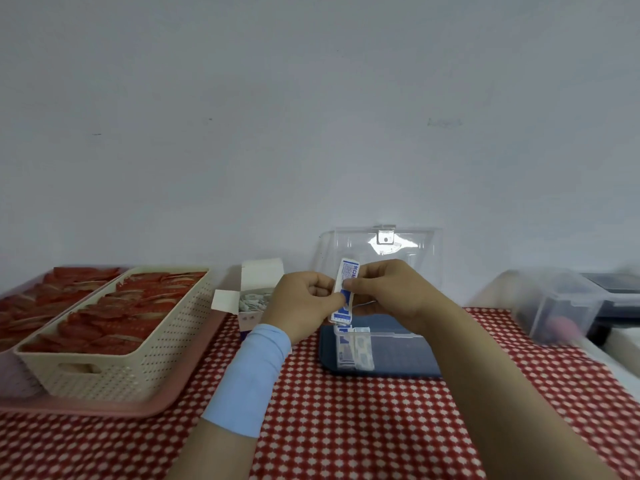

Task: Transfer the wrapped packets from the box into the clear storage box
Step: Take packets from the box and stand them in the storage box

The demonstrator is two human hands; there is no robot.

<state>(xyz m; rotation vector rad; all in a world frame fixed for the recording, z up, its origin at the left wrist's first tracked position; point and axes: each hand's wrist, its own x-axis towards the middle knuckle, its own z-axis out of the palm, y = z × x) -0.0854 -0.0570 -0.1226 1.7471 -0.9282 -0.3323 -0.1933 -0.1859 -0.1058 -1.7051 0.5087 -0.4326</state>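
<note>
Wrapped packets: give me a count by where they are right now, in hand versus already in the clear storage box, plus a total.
Held packet, pinched between left hand and right hand: 1
Stored packets standing in the clear storage box: 2
Total out of the cardboard box: 3; the heap inside it is too blurred to count.

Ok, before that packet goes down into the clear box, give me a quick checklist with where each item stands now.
1. Grip: left hand and right hand both pinch the packet: ok.
2. Access: the lid of the clear storage box stands open at the back: ok.
3. Position: packet appears above the box's left end: ok.
4. Room: stored packets stand at the left end, the rest is bare: ok.
5. One packet or several stuck together: cannot tell.
6. Supply: cardboard box open, more packets inside: ok.
</note>
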